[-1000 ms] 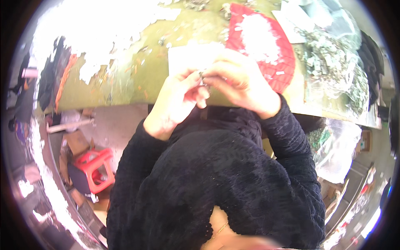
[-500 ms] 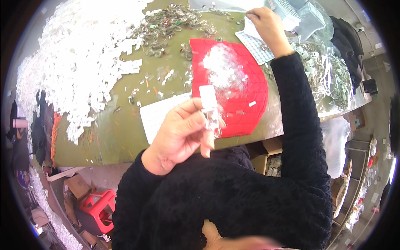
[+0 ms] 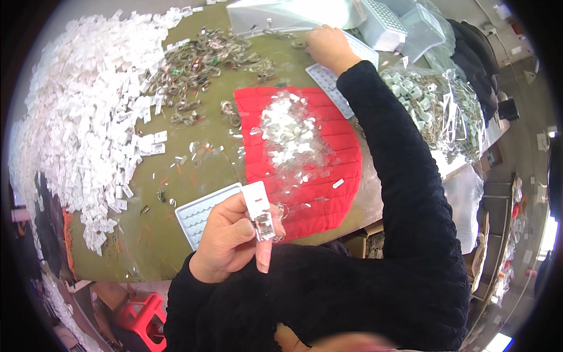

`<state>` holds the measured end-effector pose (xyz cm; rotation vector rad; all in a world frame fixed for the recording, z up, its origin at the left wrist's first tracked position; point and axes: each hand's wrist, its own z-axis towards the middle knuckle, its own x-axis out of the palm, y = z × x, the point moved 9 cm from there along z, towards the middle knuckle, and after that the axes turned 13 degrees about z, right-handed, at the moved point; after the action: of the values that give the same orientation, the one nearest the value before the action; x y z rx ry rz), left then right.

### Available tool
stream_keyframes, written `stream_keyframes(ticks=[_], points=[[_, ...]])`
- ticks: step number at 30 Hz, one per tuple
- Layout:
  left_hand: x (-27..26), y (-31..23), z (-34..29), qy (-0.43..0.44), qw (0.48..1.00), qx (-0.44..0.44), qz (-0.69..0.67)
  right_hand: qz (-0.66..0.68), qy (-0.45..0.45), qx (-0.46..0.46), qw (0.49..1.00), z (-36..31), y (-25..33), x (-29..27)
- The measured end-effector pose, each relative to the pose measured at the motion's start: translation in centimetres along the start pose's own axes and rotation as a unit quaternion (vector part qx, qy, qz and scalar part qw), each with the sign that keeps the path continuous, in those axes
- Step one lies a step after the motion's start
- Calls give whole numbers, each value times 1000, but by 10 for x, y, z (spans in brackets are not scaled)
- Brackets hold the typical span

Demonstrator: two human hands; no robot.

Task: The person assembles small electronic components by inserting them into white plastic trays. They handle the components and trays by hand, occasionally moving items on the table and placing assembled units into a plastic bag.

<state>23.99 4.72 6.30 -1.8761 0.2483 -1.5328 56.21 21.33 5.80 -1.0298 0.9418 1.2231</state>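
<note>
My left hand (image 3: 226,240) is closed around a small white plastic casing with a clear lower part (image 3: 258,205), pinched between thumb and fingers. A thin looped piece, too blurred to name, shows beside those fingers. Under the hand lies a pale moulded tray (image 3: 193,214). My right hand (image 3: 333,48) reaches to the far side of the table, past a second pale tray with rows of pockets (image 3: 329,82). Its fingers are curled down, and what they hold, if anything, is hidden. A red quilted cloth (image 3: 340,205) bears a heap of small clear and white flakes (image 3: 287,129).
A large heap of white plastic casings (image 3: 94,111) covers the left side. Coiled wire pieces (image 3: 205,58) lie at the far middle. Stacked trays (image 3: 381,26) and a clear bag of pale green parts (image 3: 434,100) stand at right. A red stool (image 3: 143,320) is below.
The view has shifted, so the table appears lower and further left. My right hand has moved further away and slightly left past the far tray. My left hand still holds the casing.
</note>
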Motion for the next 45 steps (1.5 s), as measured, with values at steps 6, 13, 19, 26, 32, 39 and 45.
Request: stream_keyframes(ticks=[6,13,19,26,32,39,45], points=[[-4,-5,-2,-21,999,18,33,293,-91,17,952,-23,27,-77],[-4,3,-6,-68,997,22,27,573,-141,-170,789,-155,181,-180],[10,12,-19,-66,997,15,33,546,-183,-161,802,-183,204,-197],[16,18,-31,-60,997,0,50,555,-171,-180,794,-199,218,-202],[15,26,-47,-135,990,-5,30,571,-77,-89,812,-206,233,-193],[13,14,-70,-146,984,97,10,428,-200,-207,857,-234,283,-209],[9,13,-87,-158,977,140,40,416,-182,-220,863,-241,295,-196]])
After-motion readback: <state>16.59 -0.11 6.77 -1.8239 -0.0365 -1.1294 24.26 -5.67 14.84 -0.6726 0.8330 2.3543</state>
